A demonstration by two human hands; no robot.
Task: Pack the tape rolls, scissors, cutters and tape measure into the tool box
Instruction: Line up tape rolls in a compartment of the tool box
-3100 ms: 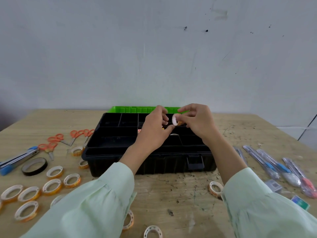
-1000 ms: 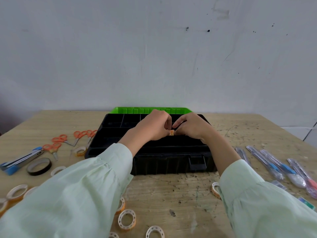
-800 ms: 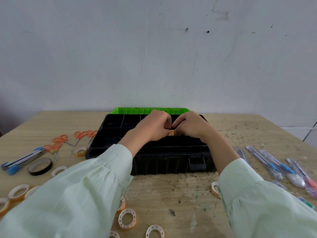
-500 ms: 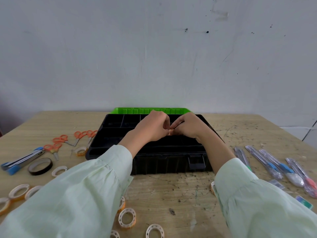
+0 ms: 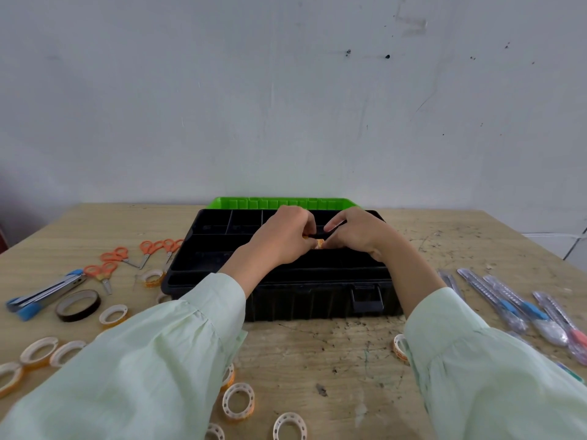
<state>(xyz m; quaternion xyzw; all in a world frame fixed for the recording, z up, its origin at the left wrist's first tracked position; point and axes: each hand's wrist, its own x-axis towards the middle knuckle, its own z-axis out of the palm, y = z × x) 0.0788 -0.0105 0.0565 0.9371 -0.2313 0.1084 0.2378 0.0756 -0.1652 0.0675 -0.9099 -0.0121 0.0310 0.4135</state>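
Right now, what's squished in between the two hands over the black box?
In the head view, a small orange tape roll sits between the left hand and right hand, over the tool box.

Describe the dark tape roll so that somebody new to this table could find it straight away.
Start at the black tool box and look left across the table. The dark tape roll lies flat beside the blue-ended cutters. It is the only brown-black roll; the others nearby are pale.

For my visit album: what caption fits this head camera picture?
Both hands, left hand and right hand, press a tape roll into the black tool box.
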